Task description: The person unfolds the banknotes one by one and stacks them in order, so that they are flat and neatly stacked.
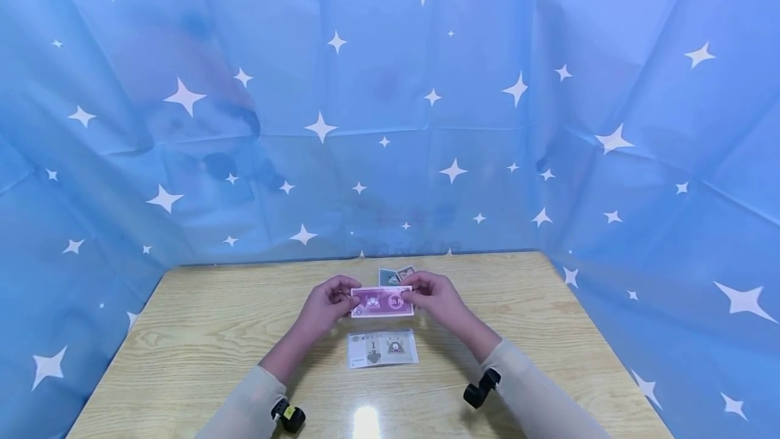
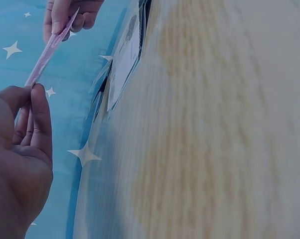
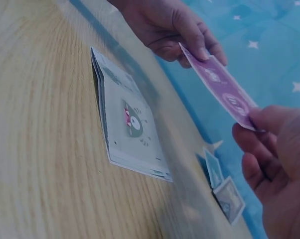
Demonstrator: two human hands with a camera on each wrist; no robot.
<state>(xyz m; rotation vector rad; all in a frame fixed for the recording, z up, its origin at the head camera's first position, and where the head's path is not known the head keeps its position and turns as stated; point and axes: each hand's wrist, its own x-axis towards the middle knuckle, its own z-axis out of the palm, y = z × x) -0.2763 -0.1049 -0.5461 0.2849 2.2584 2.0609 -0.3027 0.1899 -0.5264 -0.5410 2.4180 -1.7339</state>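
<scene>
A purple toy banknote (image 1: 382,302) with a white border is stretched between both hands, raised above the table. My left hand (image 1: 330,301) pinches its left end between thumb and fingers, and my right hand (image 1: 431,295) pinches the right end the same way. Nearer to me on the table lies a pale stack of toy banknotes (image 3: 131,117), its top note printed with a round one-eyed cartoon figure; its layered edges show in the right wrist view. Behind the purple note, two small picture cards (image 3: 228,199) lie at the far side, partly covered by it in the head view.
The wood-grain table (image 1: 225,330) ends at a blue cloth backdrop (image 1: 390,87) with white stars, which also runs along both sides. A black wrist camera (image 1: 481,388) is strapped on the right sleeve, another black camera (image 1: 289,417) on the left.
</scene>
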